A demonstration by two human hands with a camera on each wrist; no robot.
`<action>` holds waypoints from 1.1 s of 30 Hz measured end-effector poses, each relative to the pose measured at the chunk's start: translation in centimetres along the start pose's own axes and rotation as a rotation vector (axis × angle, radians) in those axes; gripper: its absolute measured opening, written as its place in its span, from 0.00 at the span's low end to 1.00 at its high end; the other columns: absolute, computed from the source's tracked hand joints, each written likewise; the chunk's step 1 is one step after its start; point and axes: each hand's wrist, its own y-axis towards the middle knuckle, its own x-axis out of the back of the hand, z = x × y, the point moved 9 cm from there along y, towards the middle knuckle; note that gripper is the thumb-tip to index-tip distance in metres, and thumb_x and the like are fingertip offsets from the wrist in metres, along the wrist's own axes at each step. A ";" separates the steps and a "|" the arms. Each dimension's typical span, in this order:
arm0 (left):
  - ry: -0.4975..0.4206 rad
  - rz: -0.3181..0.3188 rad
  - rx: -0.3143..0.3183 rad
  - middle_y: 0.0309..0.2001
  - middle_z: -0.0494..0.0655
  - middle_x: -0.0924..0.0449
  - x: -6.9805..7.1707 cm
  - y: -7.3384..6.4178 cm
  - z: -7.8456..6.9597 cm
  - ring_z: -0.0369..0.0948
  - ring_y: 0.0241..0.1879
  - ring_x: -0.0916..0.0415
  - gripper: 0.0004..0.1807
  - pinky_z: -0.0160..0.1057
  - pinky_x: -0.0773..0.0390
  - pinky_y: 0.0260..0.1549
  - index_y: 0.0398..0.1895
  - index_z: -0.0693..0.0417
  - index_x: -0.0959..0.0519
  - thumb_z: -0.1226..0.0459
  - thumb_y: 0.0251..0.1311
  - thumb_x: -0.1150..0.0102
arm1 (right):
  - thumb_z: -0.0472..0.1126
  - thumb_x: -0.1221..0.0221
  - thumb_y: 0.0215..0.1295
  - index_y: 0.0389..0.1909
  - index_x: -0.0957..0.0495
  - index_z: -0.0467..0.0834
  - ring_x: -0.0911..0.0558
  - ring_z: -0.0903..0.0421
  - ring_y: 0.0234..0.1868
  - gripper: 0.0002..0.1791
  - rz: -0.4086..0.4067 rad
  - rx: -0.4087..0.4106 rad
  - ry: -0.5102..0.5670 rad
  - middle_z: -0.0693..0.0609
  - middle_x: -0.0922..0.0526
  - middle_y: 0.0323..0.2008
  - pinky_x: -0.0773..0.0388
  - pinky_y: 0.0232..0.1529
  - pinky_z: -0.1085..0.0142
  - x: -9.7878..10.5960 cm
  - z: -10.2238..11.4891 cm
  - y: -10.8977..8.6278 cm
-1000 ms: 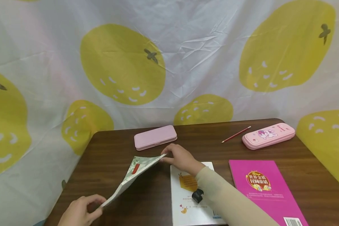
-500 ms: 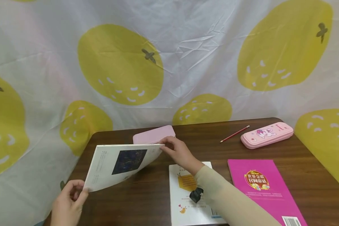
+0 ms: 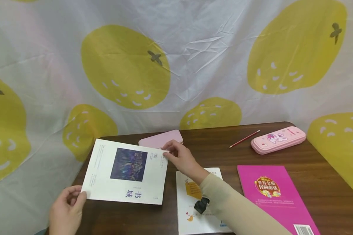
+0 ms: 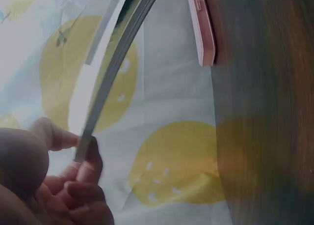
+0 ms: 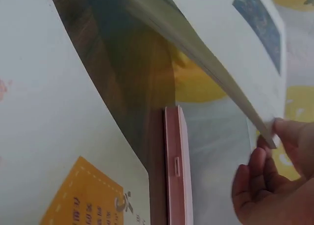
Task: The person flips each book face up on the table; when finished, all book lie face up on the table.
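The raised book (image 3: 125,173) covers part of the plain pink case (image 3: 161,138) — its smallest print too tiny to read! A sleeve (image 3: 238,209) hides a stretch of the white book (image 3: 188,204); the bottom edge clips the magenta book (image 3: 276,192) — and in the left wrist view, the raised book runs off the top.

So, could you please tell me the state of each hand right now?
Left hand: holding the raised white book at one corner.
Right hand: holding it at another corner.

From the head camera I get a white book (image 3: 101,173) with a blue-purple picture (image 3: 128,164) at seven o'clock, magenta book (image 3: 277,205) at four, rabbit-printed pink case (image 3: 277,141) at three, yellow-fruited white curtain (image 3: 203,75) at twelve.
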 end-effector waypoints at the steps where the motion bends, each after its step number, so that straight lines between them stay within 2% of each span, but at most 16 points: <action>1: 0.016 0.013 0.018 0.32 0.53 0.18 -0.1 0.1 0.3 0.30 0.24 0.34 0.10 0.28 0.36 0.24 0.45 0.63 0.18 0.67 0.63 0.38 | 0.38 0.35 0.70 0.47 0.20 0.50 0.26 0.55 0.36 0.08 0.022 -0.005 -0.013 0.51 0.20 0.37 0.29 0.35 0.68 -0.3 -0.1 0.0; 4: 0.100 0.068 0.053 0.34 0.58 0.17 -0.7 0.4 1.0 0.37 0.26 0.29 0.12 0.32 0.34 0.24 0.46 0.65 0.18 0.66 0.63 0.40 | 0.33 0.35 0.67 0.48 0.17 0.49 0.24 0.52 0.39 0.12 0.120 0.003 -0.086 0.51 0.20 0.38 0.27 0.38 0.67 -1.4 -0.4 0.0; 8: 0.178 0.150 0.043 0.35 0.60 0.16 -1.7 0.9 1.6 0.48 0.30 0.23 0.15 0.37 0.31 0.26 0.46 0.68 0.19 0.64 0.63 0.44 | 0.28 0.34 0.62 0.48 0.14 0.49 0.20 0.47 0.46 0.17 0.246 0.028 -0.187 0.51 0.17 0.45 0.22 0.46 0.63 -2.9 -0.9 0.0; 13: 0.228 0.286 0.067 0.38 0.61 0.15 -3.1 1.2 3.1 0.51 0.36 0.18 0.18 0.40 0.27 0.28 0.49 0.70 0.19 0.62 0.65 0.43 | 0.27 0.34 0.63 0.47 0.13 0.49 0.19 0.53 0.44 0.17 0.317 0.015 -0.274 0.53 0.13 0.46 0.21 0.48 0.63 -4.0 -2.1 -0.1; 17: 0.266 0.415 0.085 0.39 0.59 0.15 -4.5 1.0 4.0 0.49 0.36 0.18 0.20 0.43 0.25 0.28 0.52 0.71 0.20 0.61 0.65 0.41 | 0.27 0.34 0.63 0.46 0.12 0.47 0.21 0.55 0.41 0.15 0.347 0.004 -0.326 0.53 0.12 0.45 0.21 0.47 0.63 -4.5 -2.7 -0.2; 19: 0.276 0.470 0.083 0.37 0.57 0.14 -5.2 0.8 4.2 0.47 0.33 0.19 0.21 0.43 0.26 0.27 0.55 0.68 0.22 0.62 0.65 0.40 | 0.28 0.34 0.63 0.46 0.11 0.47 0.20 0.55 0.44 0.15 0.361 0.010 -0.364 0.52 0.12 0.46 0.22 0.51 0.59 -4.7 -2.9 -0.3; 22: 0.275 0.542 0.075 0.35 0.51 0.17 -5.9 0.3 4.6 0.45 0.30 0.24 0.19 0.41 0.31 0.25 0.56 0.61 0.23 0.63 0.64 0.40 | 0.31 0.33 0.64 0.46 0.11 0.49 0.21 0.52 0.51 0.14 0.374 0.005 -0.423 0.53 0.12 0.48 0.28 0.62 0.49 -5.0 -3.1 -0.5; 25: 0.304 0.601 0.067 0.32 0.46 0.21 -6.7 0.1 4.9 0.43 0.27 0.28 0.18 0.40 0.34 0.24 0.55 0.55 0.22 0.63 0.62 0.39 | 0.33 0.32 0.64 0.45 0.10 0.52 0.24 0.51 0.55 0.13 0.374 -0.011 -0.473 0.54 0.12 0.49 0.36 0.65 0.44 -5.0 -3.2 -0.5; 30: 0.430 0.674 0.074 0.29 0.45 0.22 -7.9 -0.6 5.4 0.44 0.26 0.29 0.16 0.42 0.31 0.25 0.52 0.53 0.17 0.62 0.61 0.35 | 0.37 0.28 0.61 0.46 0.10 0.53 0.25 0.50 0.55 0.13 0.377 -0.026 -0.541 0.55 0.13 0.53 0.36 0.61 0.48 -5.0 -3.2 -0.9; 33: 0.492 0.662 0.073 0.35 0.54 0.17 -8.0 -1.0 5.1 0.47 0.29 0.26 0.15 0.46 0.27 0.26 0.49 0.52 0.15 0.63 0.58 0.32 | 0.40 0.24 0.56 0.45 0.10 0.53 0.24 0.49 0.56 0.15 0.334 -0.039 -0.552 0.56 0.13 0.53 0.34 0.61 0.47 -4.6 -2.7 -1.3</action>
